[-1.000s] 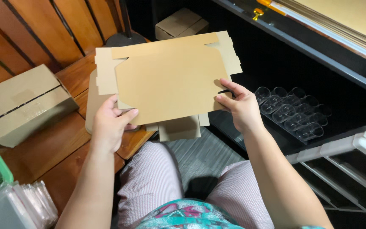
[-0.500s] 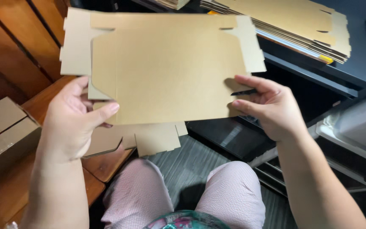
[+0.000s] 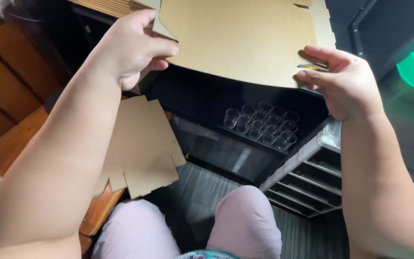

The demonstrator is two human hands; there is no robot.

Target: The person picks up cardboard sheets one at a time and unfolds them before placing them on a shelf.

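Overhead, cardboard blank [image 3: 238, 41] top cropped; left hand [image 3: 132, 45], right hand [image 3: 343, 81] apparently pinching edges.

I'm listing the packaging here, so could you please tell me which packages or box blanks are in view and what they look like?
Flat box blank: plain tan cardboard sheet with flaps, held up between left hand and right hand.
Second flat blank: same tan cardboard, lying on the wooden table, lower left.
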